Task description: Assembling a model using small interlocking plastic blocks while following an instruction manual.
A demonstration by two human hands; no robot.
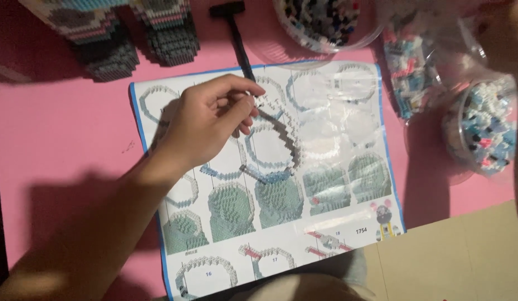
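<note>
- A pink table (64,128) carries a printed instruction sheet (348,184) with a blue border, showing rows of ring-shaped and domed build steps.
- At the top left stand the feet of a built block figure (136,39), striped in grey, pink and pale blue, well apart from the sheet's middle.
- A black tool (236,39) with a crossbar head lies at the top edge, its handle running down toward the hand.
- A clear tub of mixed small bricks (320,22) sits just above the sheet.
- A second clear tub of blue, white and pink bricks (484,128) stands to the right of the sheet, with clear bags of bricks (409,72) between the two tubs.
- A ring of small pale bricks (281,150), partly white and partly light blue, rests on the sheet's middle.
- The left hand (208,120) reaches over the sheet, fingers curled and pinched together at the ring's upper edge, touching it; what is between the fingertips is too small to tell.
- The right hand is out of view.
</note>
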